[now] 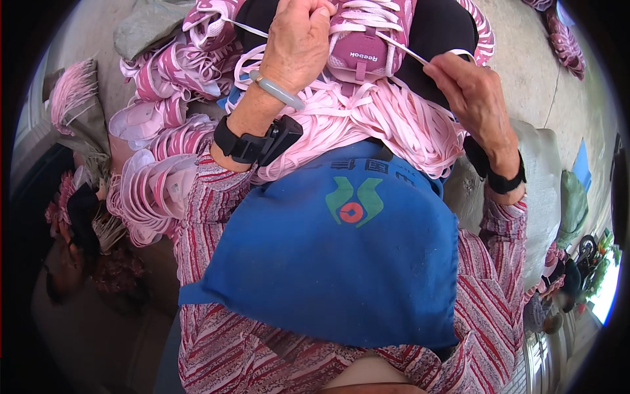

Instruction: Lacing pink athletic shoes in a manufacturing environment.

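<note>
- By the right hand (469,92), a white lace (410,50) is pinched between thumb and forefinger; it is drawn taut to a pink sneaker (362,56).
- The left hand (296,49) is held curled beside the sneaker, with a length of pale lace stretched out to its left; whether that lace is gripped cannot be told.
- The sneaker is set between the two hands, at the lap; black trousers (430,41) are seen on either side of it.
- Just below it, a thick heap of pink laces (354,115) is spread over the lap; below that, the chest is covered by a blue apron (341,262).
- A pale bracelet (279,90) and a black strap are worn on the left wrist; another black strap is worn on the right.
- To the left, pink and white shoe parts (174,79) are piled up, with a grey-green sack (151,33) behind; to the right, a pale concrete floor (535,79) is shown, with more pink shoes (566,43) and a large pale sack (541,190).
- The sneaker's far end is cut off by the upper edge, as are some left fingertips; the dark lower left is blurred, and the far right is crowded and hard to make out.
</note>
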`<state>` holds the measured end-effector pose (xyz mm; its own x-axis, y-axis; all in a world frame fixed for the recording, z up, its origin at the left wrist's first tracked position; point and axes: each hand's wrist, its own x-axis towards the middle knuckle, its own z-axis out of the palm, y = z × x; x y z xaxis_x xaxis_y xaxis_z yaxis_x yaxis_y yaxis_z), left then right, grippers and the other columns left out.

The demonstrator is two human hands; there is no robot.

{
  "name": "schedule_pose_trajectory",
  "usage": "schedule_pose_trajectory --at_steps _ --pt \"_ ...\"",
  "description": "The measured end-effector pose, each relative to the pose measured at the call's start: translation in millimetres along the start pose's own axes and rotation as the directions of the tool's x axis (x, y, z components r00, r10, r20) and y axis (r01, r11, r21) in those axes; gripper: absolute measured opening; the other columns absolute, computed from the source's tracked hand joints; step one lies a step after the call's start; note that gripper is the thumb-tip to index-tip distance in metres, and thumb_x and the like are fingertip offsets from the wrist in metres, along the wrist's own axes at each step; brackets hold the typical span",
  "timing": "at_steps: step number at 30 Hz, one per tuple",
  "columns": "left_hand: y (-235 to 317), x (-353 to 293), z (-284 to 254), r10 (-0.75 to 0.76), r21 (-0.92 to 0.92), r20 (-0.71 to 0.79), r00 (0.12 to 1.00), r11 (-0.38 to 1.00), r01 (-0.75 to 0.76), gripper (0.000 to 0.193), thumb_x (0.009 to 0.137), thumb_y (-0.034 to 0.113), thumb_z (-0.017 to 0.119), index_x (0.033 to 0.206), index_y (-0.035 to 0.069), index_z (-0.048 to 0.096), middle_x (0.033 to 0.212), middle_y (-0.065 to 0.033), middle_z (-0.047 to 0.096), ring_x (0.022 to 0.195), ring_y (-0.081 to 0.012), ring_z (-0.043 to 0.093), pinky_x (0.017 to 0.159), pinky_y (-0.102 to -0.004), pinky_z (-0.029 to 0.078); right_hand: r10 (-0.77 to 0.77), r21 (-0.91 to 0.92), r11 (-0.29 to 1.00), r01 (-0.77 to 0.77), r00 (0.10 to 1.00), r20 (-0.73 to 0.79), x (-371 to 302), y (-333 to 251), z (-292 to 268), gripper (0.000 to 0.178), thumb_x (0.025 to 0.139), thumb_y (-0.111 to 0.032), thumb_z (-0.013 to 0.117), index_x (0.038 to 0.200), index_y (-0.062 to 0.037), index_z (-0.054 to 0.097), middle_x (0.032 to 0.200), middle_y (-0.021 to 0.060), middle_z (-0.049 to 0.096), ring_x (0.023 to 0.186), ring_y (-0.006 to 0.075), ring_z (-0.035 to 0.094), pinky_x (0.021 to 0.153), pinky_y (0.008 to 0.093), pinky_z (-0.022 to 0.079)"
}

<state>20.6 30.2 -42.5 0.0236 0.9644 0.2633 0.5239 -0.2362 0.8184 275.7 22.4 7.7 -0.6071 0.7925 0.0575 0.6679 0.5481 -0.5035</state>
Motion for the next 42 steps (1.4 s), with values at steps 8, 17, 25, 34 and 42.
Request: schedule_pose_trajectory --at_steps 8,17,25,34,42 --pt "11.4 -13.0 -24.2 -0.116 0.055 0.124 0.985 0.992 0.110 0.022 0.094 0.024 0.060 0.096 0.002 0.060 0.083 -0.0029 0.058 0.073 -0.0070 0.053 0.066 -0.0236 0.045 0.051 0.147 0.989 0.004 0.929 -0.366 24.7 -21.7 21.1 0.022 0.084 -0.017 0.070 0.102 -0.0057 0.064 0.085 0.0107 0.060 0.071 0.0277 0.063 0.060 0.0333 0.049" --pt "17.1 -12.8 -32.2 -0.090 0.099 0.235 0.968 0.993 0.068 0.018 0.091 0.017 0.064 0.099 0.003 0.056 0.080 -0.0038 0.059 0.071 -0.0109 0.061 0.060 -0.0242 0.050 -0.044 -0.052 0.998 0.026 0.929 -0.368 29.5 -32.5 38.1 0.042 0.080 -0.013 0.074 0.120 -0.0099 0.059 0.094 0.0081 0.063 0.076 0.0214 0.064 0.063 0.0302 0.052" --pt "43.4 3.9 -29.9 0.209 0.339 0.215 0.954 0.900 -0.274 0.009 0.088 0.008 0.056 0.090 0.001 0.051 0.080 -0.0171 0.051 0.064 -0.0340 0.056 0.055 -0.0418 0.046 0.049 -0.010 0.998 -0.058 0.912 -0.407 29.7 -32.6 47.6 0.042 0.080 -0.016 0.075 0.115 -0.0044 0.055 0.094 0.0098 0.062 0.077 0.0211 0.064 0.063 0.0286 0.052" --pt "41.5 19.4 -70.7 0.212 0.411 0.533 0.819 0.781 -0.470 0.005 0.084 0.005 0.054 0.085 0.001 0.051 0.077 -0.0159 0.049 0.066 -0.0343 0.054 0.057 -0.0390 0.045 -0.012 -0.022 1.000 0.002 0.891 -0.453 32.4 -28.5 54.2 0.035 0.079 -0.012 0.073 0.109 -0.0030 0.058 0.095 0.0110 0.062 0.078 0.0231 0.064 0.065 0.0296 0.053" --pt "-3.7 0.0 -77.4 0.252 0.258 0.282 0.926 0.909 -0.327 0.014 0.095 0.009 0.056 0.107 0.002 0.059 0.090 -0.0041 0.065 0.069 -0.0131 0.060 0.060 -0.0248 0.048 0.033 0.006 0.999 -0.034 0.921 -0.388 32.1 -32.5 45.7 0.035 0.083 -0.019 0.071 0.113 -0.0069 0.059 0.097 0.0118 0.059 0.078 0.0262 0.063 0.067 0.0327 0.051"
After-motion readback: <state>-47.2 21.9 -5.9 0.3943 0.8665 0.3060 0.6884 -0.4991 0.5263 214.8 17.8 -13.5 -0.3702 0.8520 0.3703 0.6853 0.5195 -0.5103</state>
